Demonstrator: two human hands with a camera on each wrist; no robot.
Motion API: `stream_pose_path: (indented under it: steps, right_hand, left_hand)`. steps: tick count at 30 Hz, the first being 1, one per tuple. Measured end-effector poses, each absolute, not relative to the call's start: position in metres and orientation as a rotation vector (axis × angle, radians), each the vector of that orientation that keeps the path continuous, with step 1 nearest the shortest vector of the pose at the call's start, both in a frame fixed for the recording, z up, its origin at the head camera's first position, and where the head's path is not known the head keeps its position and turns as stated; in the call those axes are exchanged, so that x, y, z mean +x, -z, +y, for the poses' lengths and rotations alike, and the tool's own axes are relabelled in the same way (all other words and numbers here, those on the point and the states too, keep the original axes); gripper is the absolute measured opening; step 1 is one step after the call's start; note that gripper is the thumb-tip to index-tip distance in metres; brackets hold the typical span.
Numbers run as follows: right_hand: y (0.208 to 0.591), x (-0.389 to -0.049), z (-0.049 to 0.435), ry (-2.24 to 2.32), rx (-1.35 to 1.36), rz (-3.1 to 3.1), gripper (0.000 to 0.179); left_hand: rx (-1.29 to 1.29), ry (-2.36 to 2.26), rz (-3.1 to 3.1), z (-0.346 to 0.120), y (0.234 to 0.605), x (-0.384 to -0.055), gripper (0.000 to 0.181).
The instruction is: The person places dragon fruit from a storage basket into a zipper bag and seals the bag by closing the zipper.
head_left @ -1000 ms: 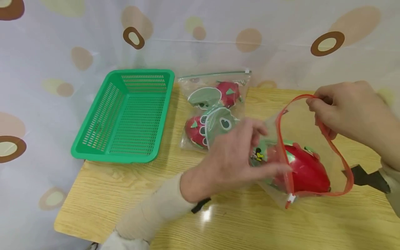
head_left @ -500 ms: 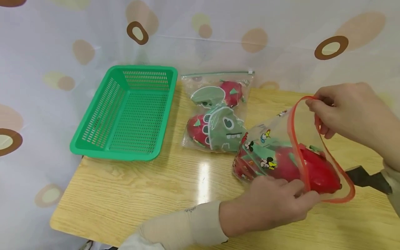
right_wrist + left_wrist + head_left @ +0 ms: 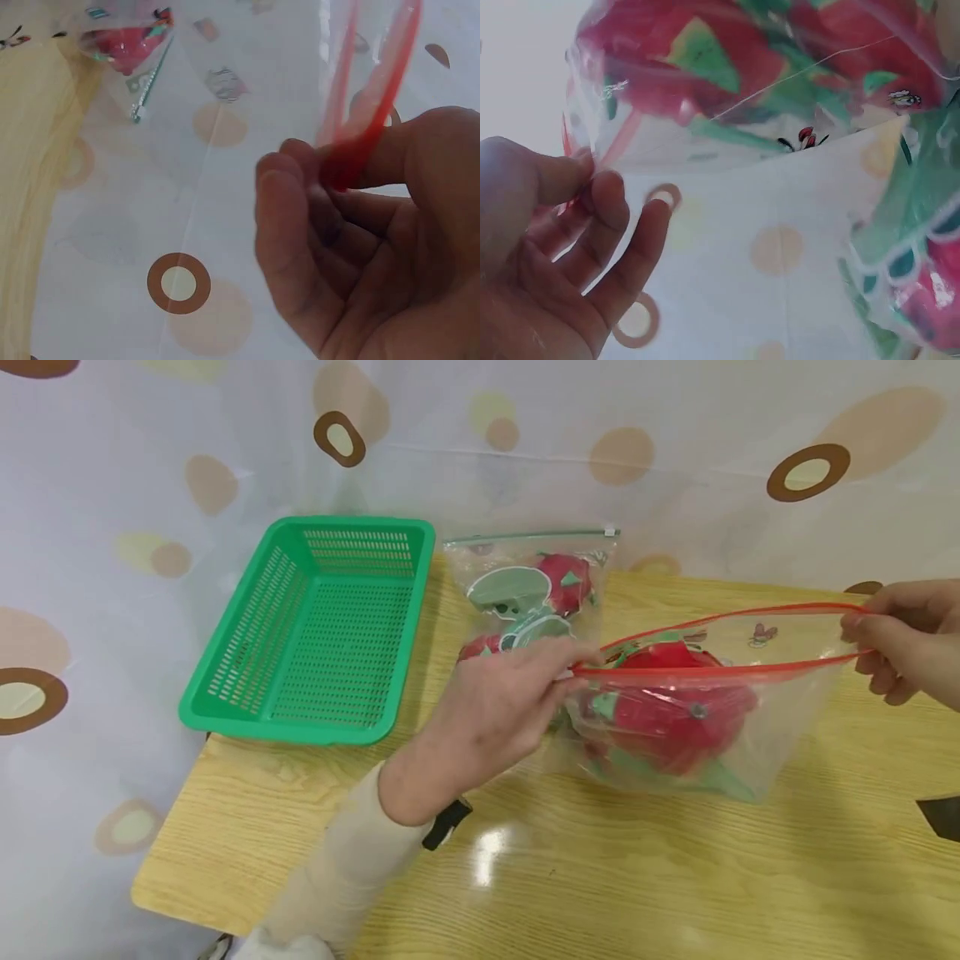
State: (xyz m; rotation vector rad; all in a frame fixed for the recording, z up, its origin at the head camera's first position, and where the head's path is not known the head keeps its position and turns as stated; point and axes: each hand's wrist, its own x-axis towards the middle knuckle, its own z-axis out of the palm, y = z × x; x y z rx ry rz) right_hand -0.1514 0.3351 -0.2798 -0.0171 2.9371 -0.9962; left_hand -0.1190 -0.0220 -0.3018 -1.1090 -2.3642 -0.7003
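A clear zip bag (image 3: 795,727) with a red-edged mouth stretches between both hands in the head view. Inside it lie red dragon fruits (image 3: 675,718) with green scales. The left hand (image 3: 487,718) pinches the left end of the red rim. At the opposite end, the right hand (image 3: 915,639) pinches the other corner, seen closely in the right wrist view with the red strip (image 3: 375,105) between thumb and fingers. The mouth gapes slightly between the two ends. In the left wrist view the bag's fruits (image 3: 697,60) hang above the left hand (image 3: 577,240).
Behind the left hand lies a second zip bag (image 3: 517,547) with a green zip, holding dragon fruits. A green plastic basket (image 3: 390,635) stands to its left on the wooden table (image 3: 637,877). A patterned white cloth (image 3: 487,468) hangs at the back.
The left hand went to the near side of the rim, then up and left to its left end. The right hand moved right. The bag's mouth turned from a wide loop into a long narrow slit.
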Motion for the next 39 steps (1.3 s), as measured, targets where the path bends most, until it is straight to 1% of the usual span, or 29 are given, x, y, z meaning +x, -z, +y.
stream_pose_path:
  steps: [2,4,7,9,10,11,13,15,16,17,18,19,21,22,23,25,28,31,33,35,39]
  right_hand:
    - [0.285,-0.151,0.336,0.902,-0.045,2.923,0.025]
    - [0.287,-0.152,0.334,0.768,-0.086,2.954,0.024]
    - [0.285,-0.152,0.323,0.588,-0.181,3.068,0.017]
    - [0.28,-0.149,0.311,0.491,-0.341,3.185,0.017]
    - [0.277,-0.148,0.304,0.47,-0.471,3.241,0.02]
    - [0.275,-0.147,0.297,0.447,-0.624,3.283,0.02]
    - [0.27,-0.144,0.282,0.411,-1.027,3.317,0.023]
    - [0.268,-0.141,0.27,0.373,-1.423,3.227,0.037]
    - [0.269,-0.14,0.266,0.377,-1.571,3.137,0.048]
    - [0.269,-0.14,0.263,0.367,-1.663,3.044,0.059]
    - [0.27,-0.141,0.261,0.358,-1.723,2.95,0.056]
    - [0.272,-0.142,0.261,0.355,-1.743,2.859,0.041]
    - [0.276,-0.146,0.265,0.314,-1.701,2.724,0.037]
    - [0.279,-0.149,0.268,0.291,-1.647,2.672,0.044]
    - [0.282,-0.151,0.271,0.254,-1.605,2.632,0.056]
    - [0.287,-0.154,0.276,0.237,-1.498,2.539,0.087]
    - [0.295,-0.154,0.275,0.277,-1.392,2.434,0.102]
    - [0.299,-0.151,0.269,0.309,-1.444,2.407,0.106]
    - [0.3,-0.15,0.265,0.332,-1.522,2.429,0.106]
    - [0.301,-0.149,0.262,0.372,-1.576,2.456,0.101]
    - [0.304,-0.146,0.263,0.37,-1.559,2.536,0.1]
  left_hand:
    - [-1.039,0.697,-2.463,-0.027,0.306,-0.126,0.031]
    - [-1.004,0.678,-2.538,-0.026,0.309,-0.13,0.035]
    - [-0.979,0.707,-2.563,-0.02,0.313,-0.134,0.028]
    - [-0.972,0.776,-2.535,-0.014,0.314,-0.135,0.022]
    - [-0.963,0.813,-2.523,-0.012,0.314,-0.136,0.02]
    - [-0.951,0.85,-2.512,-0.01,0.314,-0.136,0.018]
    - [-0.94,0.922,-2.496,-0.007,0.314,-0.137,0.016]
    - [-0.943,0.964,-2.494,-0.006,0.314,-0.137,0.016]
    - [-0.946,0.977,-2.497,-0.005,0.314,-0.137,0.016]
    - [-0.955,0.984,-2.497,-0.005,0.313,-0.137,0.016]
    - [-0.963,0.992,-2.5,-0.004,0.313,-0.137,0.016]
    - [-0.969,0.997,-2.505,-0.004,0.312,-0.137,0.016]
    - [-0.97,0.996,-2.514,-0.003,0.312,-0.136,0.015]
    - [-0.969,0.995,-2.518,-0.003,0.312,-0.135,0.015]
    - [-0.972,0.993,-2.522,-0.002,0.312,-0.135,0.015]
    - [-0.981,0.995,-2.527,-0.001,0.313,-0.134,0.015]
    - [-1.009,1.005,-2.521,-0.001,0.314,-0.133,0.016]
    - [-1.024,1.027,-2.511,-0.001,0.315,-0.133,0.016]
    - [-1.024,1.036,-2.506,-0.003,0.316,-0.133,0.015]
    - [-1.025,1.038,-2.501,-0.003,0.316,-0.133,0.014]
    - [-1.028,1.027,-2.493,-0.005,0.316,-0.134,0.016]
